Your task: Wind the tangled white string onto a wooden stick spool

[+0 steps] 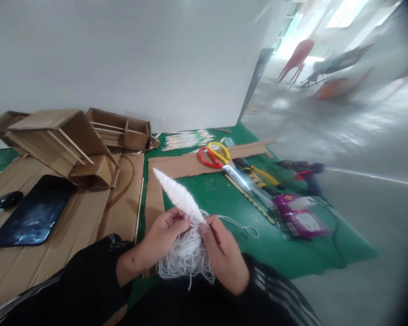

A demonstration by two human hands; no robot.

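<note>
A white spindle-shaped piece (179,194), pointed at both ends and smoothly wrapped, tilts up and to the left in front of me. My right hand (224,253) is closed, thumb and fingers pinching its lower tip. Beside the lower half, my left hand (163,233) is closed in a pinch on white cord; the exact strand between the fingertips is hard to make out. Below and between both hands hangs a loose, tangled bundle of white cord (185,258). One loop of it trails right across the green table (200,192).
Scissors with red and yellow handles (238,179) lie ahead, near yellow-black pliers (255,174), a purple packet (299,217) and a blurred glue gun (308,172). Cardboard boxes (57,140) and a dark tablet (34,210) occupy the left. A white wall (122,59) stands behind.
</note>
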